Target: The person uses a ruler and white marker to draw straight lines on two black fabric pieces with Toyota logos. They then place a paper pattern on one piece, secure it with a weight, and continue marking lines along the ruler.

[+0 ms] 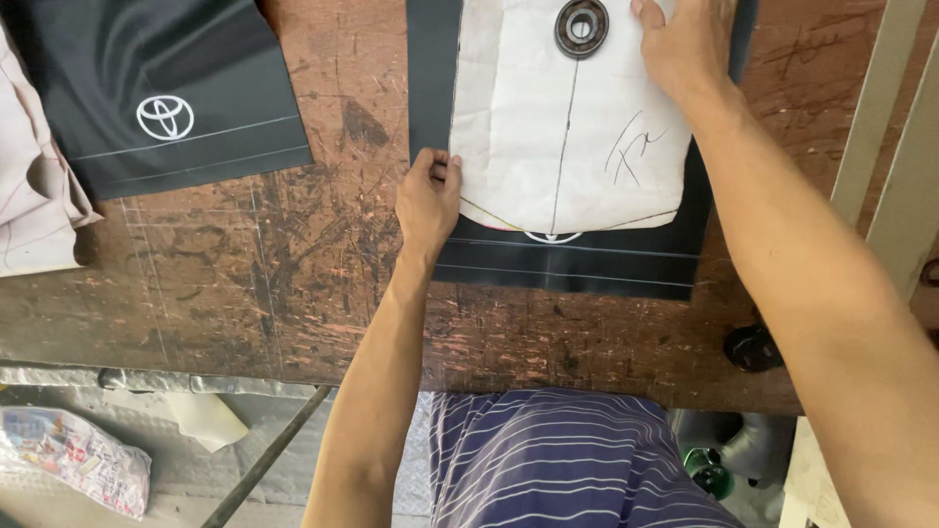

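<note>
Nearest the camera, below the edge of the surface (293, 293), sit the person's striped clothing (558, 460) and, lower left on the floor, a crumpled printed bag (73, 469). A dark metal bar (264, 460) slants under the worn, scratched brown top.

Farther in, the left hand (427, 200) lies on the surface with its fingers curled, pinching the left edge of a pale paper pattern (567, 127) where it meets the black fabric piece (577, 264) beneath it. The pattern lies flat on the fabric, its rounded lower end just above a white emblem and two thin white lines printed across the cloth. A pencilled centre line and a scribble mark the paper.

Farther still, the right hand (685, 44) presses flat, fingers spread and grasping nothing, on the pattern's upper right part. Just left of it a round metal bearing ring (581, 26) rests on the paper as a weight.

The step in hand looks like lining the pattern up on the fabric, squaring its edge and centre line against the printed emblem. The next move seems to call for holding the paper still under both hands and the weight, so that it does not creep on the slippery cloth.

At far left a second black fabric piece (166, 88) with a white emblem lies apart, beside a bundle of pale cloth (34, 186).
</note>
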